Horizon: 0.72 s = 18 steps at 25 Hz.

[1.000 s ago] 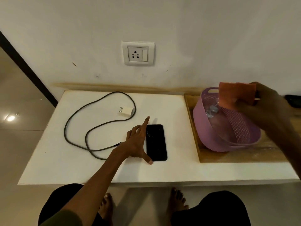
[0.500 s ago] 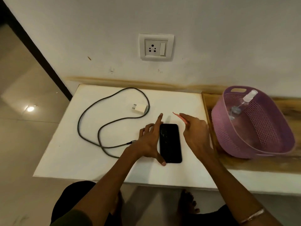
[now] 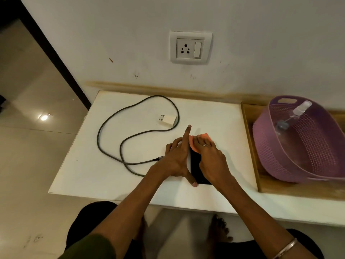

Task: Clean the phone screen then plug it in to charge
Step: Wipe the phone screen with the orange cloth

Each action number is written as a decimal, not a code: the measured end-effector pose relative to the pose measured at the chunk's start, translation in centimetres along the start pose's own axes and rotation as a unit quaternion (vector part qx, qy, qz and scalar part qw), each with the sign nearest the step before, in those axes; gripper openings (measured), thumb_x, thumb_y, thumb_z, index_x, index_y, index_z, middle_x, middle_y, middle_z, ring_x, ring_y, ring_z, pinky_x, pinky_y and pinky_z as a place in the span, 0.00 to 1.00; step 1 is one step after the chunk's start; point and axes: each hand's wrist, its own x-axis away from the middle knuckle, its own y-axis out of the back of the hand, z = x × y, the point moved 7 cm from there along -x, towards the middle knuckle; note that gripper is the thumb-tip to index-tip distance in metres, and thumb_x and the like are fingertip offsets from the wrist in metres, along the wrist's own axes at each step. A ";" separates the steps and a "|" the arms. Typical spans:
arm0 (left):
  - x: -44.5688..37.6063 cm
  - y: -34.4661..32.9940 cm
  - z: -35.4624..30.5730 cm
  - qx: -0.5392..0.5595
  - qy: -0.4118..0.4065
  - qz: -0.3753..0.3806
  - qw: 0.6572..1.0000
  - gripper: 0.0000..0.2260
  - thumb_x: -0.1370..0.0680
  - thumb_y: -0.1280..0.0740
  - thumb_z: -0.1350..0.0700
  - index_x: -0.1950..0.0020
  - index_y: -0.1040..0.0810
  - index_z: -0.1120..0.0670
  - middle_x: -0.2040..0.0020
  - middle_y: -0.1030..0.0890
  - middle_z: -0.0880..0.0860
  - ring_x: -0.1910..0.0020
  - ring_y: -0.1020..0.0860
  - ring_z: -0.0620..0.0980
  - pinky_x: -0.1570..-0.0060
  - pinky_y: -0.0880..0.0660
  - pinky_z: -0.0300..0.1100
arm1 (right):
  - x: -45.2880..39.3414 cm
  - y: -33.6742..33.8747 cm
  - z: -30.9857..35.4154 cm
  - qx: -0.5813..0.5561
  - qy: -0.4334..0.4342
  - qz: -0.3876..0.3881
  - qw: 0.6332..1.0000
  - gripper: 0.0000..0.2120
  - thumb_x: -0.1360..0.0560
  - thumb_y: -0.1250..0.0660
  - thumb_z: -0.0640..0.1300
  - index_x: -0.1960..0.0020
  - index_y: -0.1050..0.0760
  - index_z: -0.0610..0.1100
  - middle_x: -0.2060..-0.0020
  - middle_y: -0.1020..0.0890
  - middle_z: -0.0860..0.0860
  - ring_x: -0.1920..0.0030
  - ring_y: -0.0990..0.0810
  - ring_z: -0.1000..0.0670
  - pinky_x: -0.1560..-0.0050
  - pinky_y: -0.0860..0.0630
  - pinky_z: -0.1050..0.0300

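A black phone [image 3: 196,166] lies flat on the white table [image 3: 93,165], mostly covered by my hands. My left hand [image 3: 177,156] braces the phone's left edge, index finger and thumb spread along it. My right hand [image 3: 211,159] presses an orange cloth [image 3: 202,137] flat onto the far end of the screen. A dark cable [image 3: 115,128] loops on the table to the left, with its white charger plug [image 3: 168,120] at the far end and its connector tip [image 3: 159,158] beside my left hand. A white wall socket [image 3: 190,47] sits above the table.
A purple perforated basket [image 3: 302,146] holding a clear spray bottle [image 3: 293,114] stands on a wooden tray [image 3: 261,184] to the right. The table's front edge is close to my knees, and my bare feet are under it. Tiled floor lies to the left.
My right hand has come from the basket with the orange cloth and now presses it on the phone's screen. My left hand has stayed at the phone's left edge. The camera has moved closer.
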 end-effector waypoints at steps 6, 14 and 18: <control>0.1 0.2 0.1 0.002 -0.001 -0.007 1.000 0.75 0.51 0.16 0.40 0.27 0.75 0.39 0.22 0.41 0.53 0.22 0.48 0.57 0.25 0.52 0.55 | 0.7 0.9 1.0 0.073 0.068 -0.002 0.995 0.23 0.22 0.42 0.61 0.33 0.32 0.48 0.38 0.23 0.49 0.40 0.24 0.48 0.39 0.31 0.59; -0.1 0.4 0.1 -0.016 -0.008 -0.009 1.000 0.74 0.53 0.16 0.39 0.25 0.69 0.38 0.22 0.41 0.47 0.22 0.47 0.55 0.25 0.50 0.57 | 5.2 2.3 3.1 0.056 0.189 0.069 0.978 0.33 0.27 0.40 0.27 0.27 0.32 0.51 0.24 0.38 0.52 0.23 0.45 0.49 0.29 0.48 0.55; 0.0 0.3 0.2 -0.020 -0.004 -0.003 1.000 0.73 0.53 0.17 0.37 0.25 0.69 0.37 0.21 0.43 0.48 0.22 0.47 0.55 0.26 0.52 0.56 | 6.4 0.2 1.4 0.074 0.096 0.125 0.985 0.30 0.23 0.36 0.36 0.24 0.39 0.51 0.22 0.41 0.50 0.23 0.43 0.47 0.24 0.45 0.54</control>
